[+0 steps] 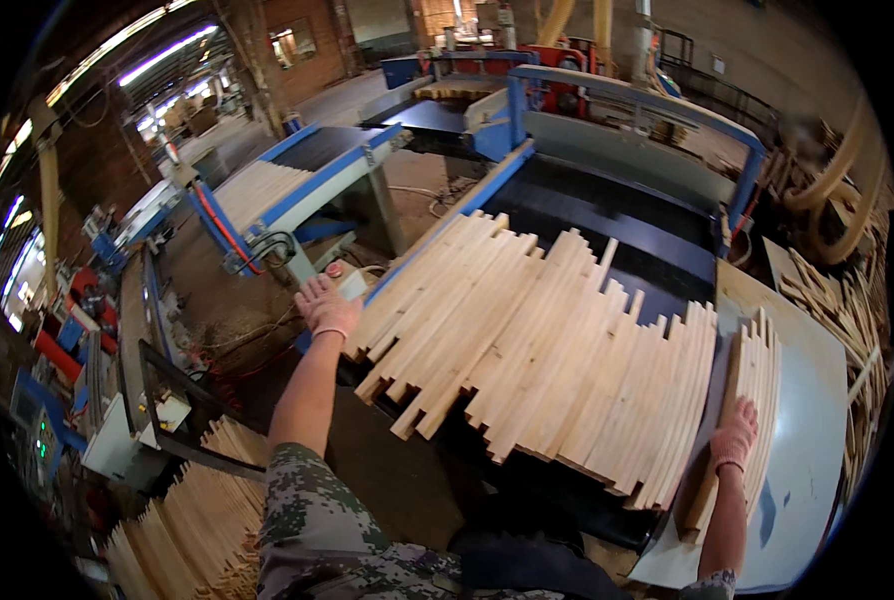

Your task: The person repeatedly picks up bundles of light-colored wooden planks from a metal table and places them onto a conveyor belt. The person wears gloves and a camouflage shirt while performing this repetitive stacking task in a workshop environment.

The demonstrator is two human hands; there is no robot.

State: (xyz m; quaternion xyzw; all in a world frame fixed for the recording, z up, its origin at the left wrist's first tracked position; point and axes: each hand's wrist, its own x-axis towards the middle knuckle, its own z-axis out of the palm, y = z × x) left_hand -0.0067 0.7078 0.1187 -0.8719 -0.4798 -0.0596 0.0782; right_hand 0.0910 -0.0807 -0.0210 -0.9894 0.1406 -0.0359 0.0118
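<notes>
My left hand (327, 304), in a pale glove, reaches out with its fingers apart. It is at the white control box (351, 284), just below a red push button (334, 270); I cannot tell whether it touches the box. A wide layer of pale wooden strips (537, 350), their ends uneven, covers the near part of the black conveyor belt (587, 215). On the right, my gloved right hand (735, 436) lies with extended fingers on a narrow bundle of wooden strips (760, 370). That bundle rests on a light side table (802, 420).
A blue frame (637, 85) spans the belt's far end. Another conveyor (317, 150) stands at the far left. More wooden strips (192, 510) are stacked at lower left, near a machine with a control panel (42, 430). Scrap wood (862, 320) and hoses (837, 185) lie at right.
</notes>
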